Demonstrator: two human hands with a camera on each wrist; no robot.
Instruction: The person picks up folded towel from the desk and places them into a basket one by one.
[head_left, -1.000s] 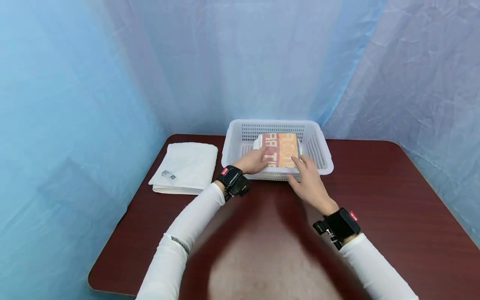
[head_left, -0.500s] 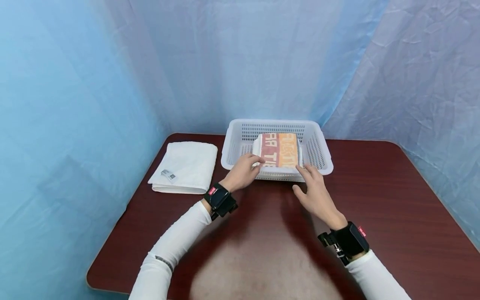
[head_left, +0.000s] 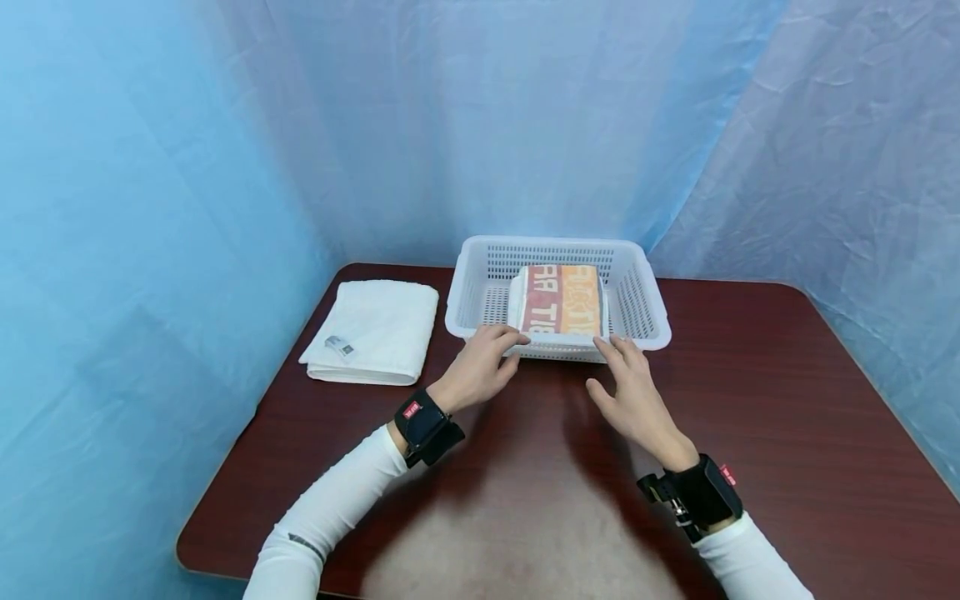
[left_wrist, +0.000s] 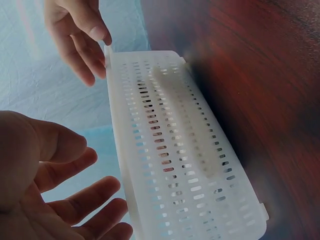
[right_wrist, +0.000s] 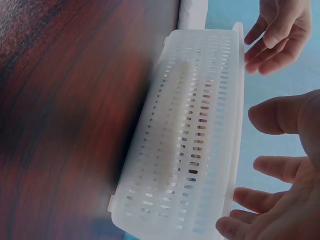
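A white slotted plastic basket (head_left: 468, 279) stands near the table's back edge. Inside it lies a folded towel (head_left: 561, 300) with red and orange bands and pale lettering. My left hand (head_left: 480, 364) is at the basket's front rim, left of the middle, fingers loosely bent with nothing between them. To the right, my right hand (head_left: 633, 396) has its fingertips right at the same rim, fingers spread and relaxed. Both wrist views show the basket's front wall (left_wrist: 175, 145) with the fingers of each hand (right_wrist: 275, 195) close over the rim, holding nothing.
A folded white towel (head_left: 378, 325) with a small label lies on the dark red-brown table (head_left: 750, 400), left of the basket. Blue cloth curtains (head_left: 480, 125) hang behind and along both sides of the table.
Both hands have drawn back towards the person, from over the printed towel to the basket's front rim. The left hand moved farther, leaving the towel. The basket has stayed in place.
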